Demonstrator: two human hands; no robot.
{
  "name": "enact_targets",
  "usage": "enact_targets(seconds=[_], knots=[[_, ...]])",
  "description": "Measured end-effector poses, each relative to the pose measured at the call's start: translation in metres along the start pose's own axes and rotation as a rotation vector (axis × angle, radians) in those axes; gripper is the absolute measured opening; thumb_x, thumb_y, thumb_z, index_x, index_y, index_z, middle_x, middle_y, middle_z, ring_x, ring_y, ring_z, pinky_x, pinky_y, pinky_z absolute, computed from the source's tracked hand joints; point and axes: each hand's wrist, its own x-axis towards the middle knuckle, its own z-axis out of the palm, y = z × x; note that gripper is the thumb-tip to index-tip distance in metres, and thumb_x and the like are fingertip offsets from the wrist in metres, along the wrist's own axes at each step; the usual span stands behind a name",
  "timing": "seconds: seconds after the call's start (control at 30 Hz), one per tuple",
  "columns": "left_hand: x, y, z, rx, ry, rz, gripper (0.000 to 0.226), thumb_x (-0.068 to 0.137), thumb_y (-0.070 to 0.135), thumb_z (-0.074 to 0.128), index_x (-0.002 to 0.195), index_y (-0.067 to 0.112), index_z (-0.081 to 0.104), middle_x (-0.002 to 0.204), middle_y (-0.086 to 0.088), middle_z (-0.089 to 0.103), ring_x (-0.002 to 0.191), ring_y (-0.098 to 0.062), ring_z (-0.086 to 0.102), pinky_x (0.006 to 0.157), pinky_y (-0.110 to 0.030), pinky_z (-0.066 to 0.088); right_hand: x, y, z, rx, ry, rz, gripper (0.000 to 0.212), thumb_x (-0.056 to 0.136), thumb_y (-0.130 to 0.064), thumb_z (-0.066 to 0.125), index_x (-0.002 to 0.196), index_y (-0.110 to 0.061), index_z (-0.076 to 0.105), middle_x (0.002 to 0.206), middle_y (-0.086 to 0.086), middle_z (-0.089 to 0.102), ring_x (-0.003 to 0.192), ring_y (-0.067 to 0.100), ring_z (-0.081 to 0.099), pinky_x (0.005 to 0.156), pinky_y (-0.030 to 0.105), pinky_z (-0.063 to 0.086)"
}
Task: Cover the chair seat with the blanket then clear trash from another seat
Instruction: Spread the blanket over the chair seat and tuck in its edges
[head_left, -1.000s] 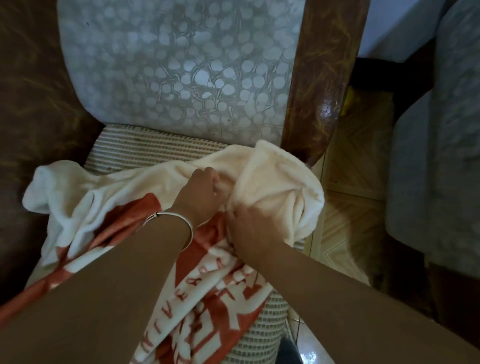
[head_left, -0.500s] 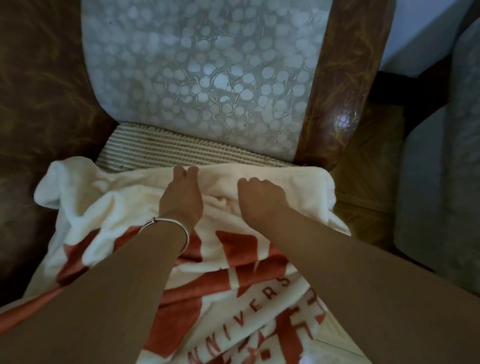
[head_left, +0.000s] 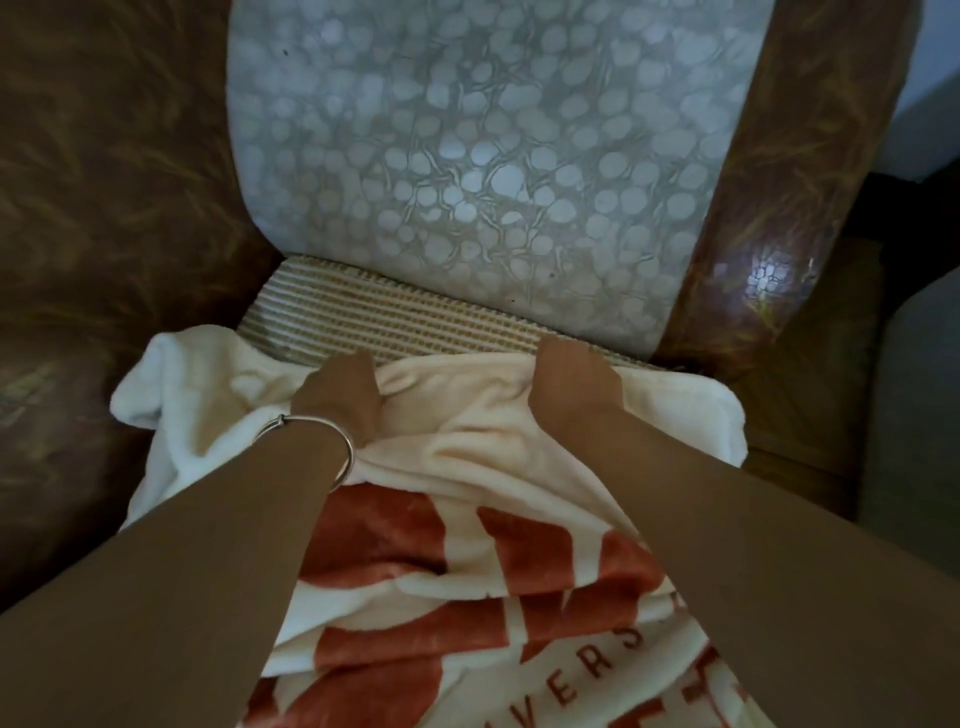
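A cream blanket (head_left: 467, 441) with rust-orange lettering lies over most of the chair seat (head_left: 374, 317), whose ribbed tan cushion shows as a strip at the back. My left hand (head_left: 337, 400), with a silver bangle on the wrist, presses on the blanket's far edge left of centre, fingers hidden in the fabric. My right hand (head_left: 571, 384) grips the same edge to the right, fingers curled into the cloth. A bunched white corner (head_left: 156, 379) of the blanket spills onto the left armrest.
The chair has a pale grey bubble-patterned backrest (head_left: 467, 156) and glossy brown armrests, one on the left (head_left: 104, 234) and one on the right (head_left: 769, 249). Another grey upholstered seat (head_left: 919, 415) stands at the right edge across a narrow gap.
Both hands have pushed the blanket's far edge back toward the backrest and moved apart. The bunched fold on the right has been spread flat across the seat.
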Motion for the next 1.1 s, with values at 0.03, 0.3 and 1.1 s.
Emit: enact_targets(seconds=[0.03,0.3,1.1], knots=[[0.004,0.003,-0.005,-0.034,0.095,0.039,0.033,0.089,0.013,0.047,0.122,0.006,0.046,0.116,-0.023,0.06,0.108,-0.04,0.057,0.089,-0.042,0.047,0.003,0.001,-0.004,0.06,0.056,0.027,0.032,0.095,-0.004,0.036,0.125,-0.006,0.047,0.129,0.016,0.055,0.12,0.032,0.054,0.094,0.037,0.045],[0.041,0.044,-0.033,-0.086,0.075,0.272,0.052,0.09,0.018,0.051,0.138,0.02,0.031,0.134,-0.018,0.049,0.122,-0.034,0.049,0.1,-0.043,0.042,0.027,0.007,-0.016,0.073,0.134,0.066,0.051,0.095,-0.011,0.04,0.143,-0.006,0.023,0.129,0.018,0.056,0.12,0.036,0.052,0.096,0.045,0.043],[-0.029,-0.152,-0.015,-0.677,0.399,0.257,0.059,0.082,0.036,0.05,0.134,0.009,0.043,0.138,-0.016,0.044,0.13,-0.021,0.041,0.114,-0.028,0.027,-0.074,-0.146,0.095,-0.251,0.141,-0.737,0.027,0.079,-0.014,0.053,0.104,-0.006,0.062,0.103,0.014,0.063,0.095,0.034,0.058,0.081,0.043,0.047]])
